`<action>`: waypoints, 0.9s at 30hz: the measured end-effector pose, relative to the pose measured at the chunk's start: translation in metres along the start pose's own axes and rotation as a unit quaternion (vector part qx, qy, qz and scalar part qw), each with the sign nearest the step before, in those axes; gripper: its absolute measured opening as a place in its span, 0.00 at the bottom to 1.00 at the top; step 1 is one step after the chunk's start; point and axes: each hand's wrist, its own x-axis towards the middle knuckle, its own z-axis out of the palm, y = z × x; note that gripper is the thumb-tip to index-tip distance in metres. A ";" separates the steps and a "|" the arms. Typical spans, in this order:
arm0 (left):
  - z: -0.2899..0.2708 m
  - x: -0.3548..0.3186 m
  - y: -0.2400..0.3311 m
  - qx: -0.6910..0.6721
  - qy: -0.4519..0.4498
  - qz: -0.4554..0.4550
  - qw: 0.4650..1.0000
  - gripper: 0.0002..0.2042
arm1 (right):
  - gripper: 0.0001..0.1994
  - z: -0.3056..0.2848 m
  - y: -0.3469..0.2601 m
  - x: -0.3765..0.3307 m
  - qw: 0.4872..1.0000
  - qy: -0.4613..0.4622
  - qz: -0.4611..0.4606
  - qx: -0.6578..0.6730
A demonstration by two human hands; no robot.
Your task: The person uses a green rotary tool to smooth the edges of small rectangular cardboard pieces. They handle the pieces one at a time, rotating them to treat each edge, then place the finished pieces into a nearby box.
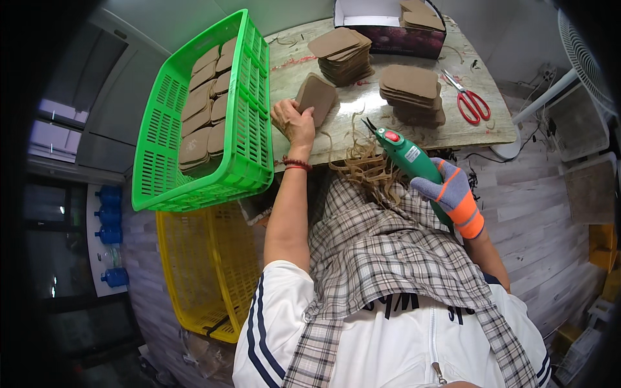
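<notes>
My bare left hand (295,123), with a red bead bracelet at the wrist, grips a brown rounded flat piece (319,97) at the table's near edge. Whether it is one layer or several I cannot tell. In my right hand (453,194), gloved in grey and orange, is a green electric cutter (407,155). Its dark blades point up and left, apart from the held piece. Loose tan offcut strips (365,167) hang over the table edge onto my checked apron. Farther back stand two piles of brown pieces, a left stack (345,61) and a right stack (412,90).
A green crate (252,119) filled with stacked brown pieces stands left of the table (291,61), above a yellow crate (187,278). Red-handled scissors (472,107) lie at the table's right. An open box (391,40) sits at the back. A white fan (585,48) stands far right.
</notes>
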 end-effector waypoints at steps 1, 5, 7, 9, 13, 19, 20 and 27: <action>-0.004 -0.001 0.004 -0.014 -0.013 -0.014 1.000 0.18 | 0.22 0.001 0.001 0.001 1.000 0.004 0.000 0.006; -0.011 -0.009 0.028 -0.459 -0.012 -0.222 0.860 0.14 | 0.23 0.003 -0.001 0.002 0.999 0.037 -0.005 0.005; -0.021 -0.016 0.062 -0.681 0.007 -0.324 0.657 0.11 | 0.23 0.003 -0.003 0.002 0.999 0.052 -0.005 -0.002; -0.025 -0.023 0.075 -0.746 -0.015 -0.334 0.575 0.15 | 0.22 0.003 -0.002 0.002 0.998 0.063 -0.006 -0.005; -0.029 -0.031 0.110 -0.826 -0.027 -0.367 0.428 0.20 | 0.22 -0.001 -0.002 0.002 0.997 0.079 -0.001 0.004; -0.019 -0.040 0.130 -0.844 -0.046 -0.422 0.327 0.19 | 0.22 -0.004 -0.005 0.000 0.996 0.078 0.011 0.034; -0.016 -0.042 0.130 -0.847 -0.050 -0.425 0.316 0.19 | 0.22 -0.004 -0.005 0.000 0.996 0.077 0.013 0.036; -0.009 -0.059 0.138 -0.834 -0.078 -0.427 0.341 0.17 | 0.21 -0.008 -0.004 0.001 0.995 0.081 0.009 0.056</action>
